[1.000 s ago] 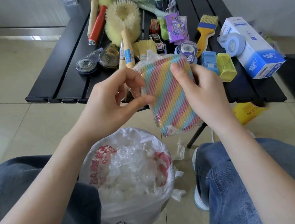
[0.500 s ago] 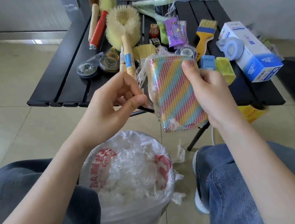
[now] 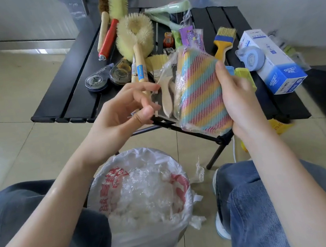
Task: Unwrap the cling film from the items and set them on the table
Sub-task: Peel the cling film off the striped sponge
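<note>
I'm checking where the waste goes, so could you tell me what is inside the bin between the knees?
The bin has a plastic liner holding crumpled cling film. Anything beneath that film is hidden.

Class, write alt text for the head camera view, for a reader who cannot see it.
A seated person's right hand holds a rainbow-striped sponge while the left hand pulls cling film off it. Behind is a black table crowded with brushes and small items; a bag-lined bin of discarded film sits between the knees.
</note>
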`<state>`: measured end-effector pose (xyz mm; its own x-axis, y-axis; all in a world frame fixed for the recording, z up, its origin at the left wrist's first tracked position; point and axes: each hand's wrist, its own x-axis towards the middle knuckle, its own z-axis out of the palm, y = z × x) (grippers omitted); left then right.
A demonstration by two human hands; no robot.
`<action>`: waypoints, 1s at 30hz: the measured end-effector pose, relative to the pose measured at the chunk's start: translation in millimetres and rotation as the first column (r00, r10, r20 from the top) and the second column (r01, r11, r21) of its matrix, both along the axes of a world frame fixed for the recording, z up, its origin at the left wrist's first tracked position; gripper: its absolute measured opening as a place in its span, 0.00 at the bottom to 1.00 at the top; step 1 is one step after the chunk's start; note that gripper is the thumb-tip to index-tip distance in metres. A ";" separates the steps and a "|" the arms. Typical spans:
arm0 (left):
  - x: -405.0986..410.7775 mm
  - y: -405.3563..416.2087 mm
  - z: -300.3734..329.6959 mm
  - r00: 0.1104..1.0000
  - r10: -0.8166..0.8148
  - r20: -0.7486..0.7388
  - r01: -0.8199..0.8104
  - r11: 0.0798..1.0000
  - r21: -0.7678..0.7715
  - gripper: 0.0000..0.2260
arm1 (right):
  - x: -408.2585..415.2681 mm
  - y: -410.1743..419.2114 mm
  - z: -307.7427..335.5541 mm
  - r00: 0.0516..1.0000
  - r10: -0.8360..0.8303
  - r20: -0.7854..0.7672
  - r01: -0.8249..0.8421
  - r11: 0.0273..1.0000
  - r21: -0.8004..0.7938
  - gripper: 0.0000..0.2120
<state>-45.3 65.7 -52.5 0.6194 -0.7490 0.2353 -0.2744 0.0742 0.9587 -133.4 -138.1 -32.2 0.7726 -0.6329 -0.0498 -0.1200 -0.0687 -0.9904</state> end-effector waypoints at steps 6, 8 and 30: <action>-14.7 -13.4 -6.4 0.909 0.392 0.142 -0.398 0.917 0.017 0.25 | 6.0 12.0 -8.1 0.987 0.155 0.033 -0.156 0.988 0.015 0.16; -14.7 -17.8 -3.5 0.887 0.455 0.081 -0.454 0.890 -0.023 0.28 | 7.4 13.6 -9.1 0.987 0.148 0.065 -0.151 0.988 0.039 0.16; -11.9 -31.3 -1.4 0.866 0.487 -0.112 -0.493 0.869 -0.033 0.15 | 9.4 19.6 -11.6 0.973 0.190 0.134 -0.212 0.961 0.178 0.14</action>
